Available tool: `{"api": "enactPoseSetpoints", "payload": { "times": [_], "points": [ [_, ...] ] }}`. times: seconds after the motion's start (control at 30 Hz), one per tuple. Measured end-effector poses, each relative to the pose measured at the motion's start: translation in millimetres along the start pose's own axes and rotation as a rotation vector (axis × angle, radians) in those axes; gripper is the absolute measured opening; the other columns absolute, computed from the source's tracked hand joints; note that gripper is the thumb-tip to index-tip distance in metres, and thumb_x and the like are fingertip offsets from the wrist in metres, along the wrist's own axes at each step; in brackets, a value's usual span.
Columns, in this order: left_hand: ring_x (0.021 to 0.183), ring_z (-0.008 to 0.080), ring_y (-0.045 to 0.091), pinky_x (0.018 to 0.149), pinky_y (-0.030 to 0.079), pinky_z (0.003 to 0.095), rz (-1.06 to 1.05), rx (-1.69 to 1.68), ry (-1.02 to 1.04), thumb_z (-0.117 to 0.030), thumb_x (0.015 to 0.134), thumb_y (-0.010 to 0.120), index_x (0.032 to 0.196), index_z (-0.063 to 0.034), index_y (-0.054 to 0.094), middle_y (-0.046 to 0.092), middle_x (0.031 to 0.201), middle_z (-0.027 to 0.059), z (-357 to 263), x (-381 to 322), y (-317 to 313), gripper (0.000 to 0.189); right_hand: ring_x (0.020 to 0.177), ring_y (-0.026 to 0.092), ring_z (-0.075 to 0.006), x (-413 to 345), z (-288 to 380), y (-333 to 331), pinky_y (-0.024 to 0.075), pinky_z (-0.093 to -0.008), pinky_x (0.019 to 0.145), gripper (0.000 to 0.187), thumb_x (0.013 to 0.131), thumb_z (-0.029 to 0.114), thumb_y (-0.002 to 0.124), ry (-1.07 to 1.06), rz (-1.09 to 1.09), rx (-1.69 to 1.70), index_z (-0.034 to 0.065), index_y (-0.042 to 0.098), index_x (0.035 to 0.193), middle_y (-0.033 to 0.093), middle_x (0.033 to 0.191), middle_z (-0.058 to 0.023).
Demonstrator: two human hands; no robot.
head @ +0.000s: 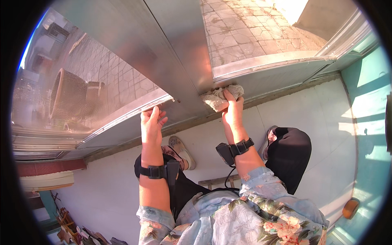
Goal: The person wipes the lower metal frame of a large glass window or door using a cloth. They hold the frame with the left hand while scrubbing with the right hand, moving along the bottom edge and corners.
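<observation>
My right hand (232,105) grips a light, rumpled cloth (222,97) and holds it against the lower part of a metal door frame (171,58). At the bottom edge of the left glass pane (122,79), my left hand (154,118) is raised with its fingers loosely curled and holds nothing. Whether its fingertips touch the frame edge, I cannot tell. Each wrist wears a black strap with a small dark device. Through the right pane opening (251,33) paving shows outside.
Below the door runs a white tiled floor (214,134), with a small wooden stool (219,181) between my legs. A teal wall (367,122) bounds the right side. Shoes and odds and ends (88,235) lie at lower left, near a red ledge (52,167).
</observation>
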State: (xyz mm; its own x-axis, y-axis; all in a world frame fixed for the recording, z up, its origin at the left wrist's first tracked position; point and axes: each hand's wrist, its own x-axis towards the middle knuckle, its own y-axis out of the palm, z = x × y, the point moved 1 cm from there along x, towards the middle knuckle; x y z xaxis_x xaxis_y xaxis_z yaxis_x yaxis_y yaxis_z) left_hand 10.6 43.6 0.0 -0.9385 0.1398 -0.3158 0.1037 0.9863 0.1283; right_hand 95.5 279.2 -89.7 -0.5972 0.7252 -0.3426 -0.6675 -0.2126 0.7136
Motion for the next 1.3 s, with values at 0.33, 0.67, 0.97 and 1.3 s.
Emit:
{"api": "enactPoseSetpoints", "payload": {
  "times": [0.33, 0.67, 0.97, 1.3],
  "points": [
    [0.095, 0.0200, 0.054, 0.077, 0.048, 0.0334, 0.003, 0.020, -0.018, -0.022, 0.092, 0.059, 0.109, -0.0013, 0.044, 0.050, 0.105, 0.0098, -3, -1, 2, 0.030, 0.101, 0.053, -0.0226, 33, -57, -57, 0.0455, -0.0362, 0.088, 0.045, 0.081, -0.003, 0.062, -0.060, -0.166, -0.256, 0.0025, 0.037, 0.118, 0.050, 0.111, -0.0116],
    [0.095, 0.0193, 0.056, 0.077, 0.049, 0.0319, -0.012, 0.042, -0.004, -0.017, 0.092, 0.057, 0.109, -0.0014, 0.042, 0.051, 0.105, 0.0098, -7, -6, 8, 0.027, 0.099, 0.056, -0.0260, 91, -128, -142, 0.0478, -0.0395, 0.082, 0.052, 0.074, 0.005, 0.071, 0.200, -0.347, -0.347, -0.0015, 0.043, 0.118, 0.053, 0.112, -0.0135],
    [0.095, 0.0189, 0.055, 0.077, 0.048, 0.0328, -0.009, 0.047, -0.002, -0.018, 0.093, 0.057, 0.108, -0.0030, 0.043, 0.051, 0.106, 0.0095, -3, -5, 6, 0.025, 0.097, 0.060, -0.0260, 84, -106, -142, 0.0528, -0.0412, 0.073, 0.034, 0.082, 0.006, 0.061, 0.408, -0.100, -0.059, 0.0013, 0.055, 0.115, 0.060, 0.105, -0.0116],
    [0.093, 0.0196, 0.056, 0.075, 0.049, 0.0333, -0.056, 0.042, 0.001, -0.022, 0.091, 0.059, 0.107, -0.0030, 0.044, 0.051, 0.103, 0.0087, 4, 0, 4, 0.029, 0.096, 0.060, -0.0234, 11, -19, -26, 0.0524, -0.0366, 0.075, 0.033, 0.083, 0.005, 0.060, 0.201, 0.039, -0.191, -0.0025, 0.049, 0.113, 0.057, 0.107, -0.0117]
  ]
}}
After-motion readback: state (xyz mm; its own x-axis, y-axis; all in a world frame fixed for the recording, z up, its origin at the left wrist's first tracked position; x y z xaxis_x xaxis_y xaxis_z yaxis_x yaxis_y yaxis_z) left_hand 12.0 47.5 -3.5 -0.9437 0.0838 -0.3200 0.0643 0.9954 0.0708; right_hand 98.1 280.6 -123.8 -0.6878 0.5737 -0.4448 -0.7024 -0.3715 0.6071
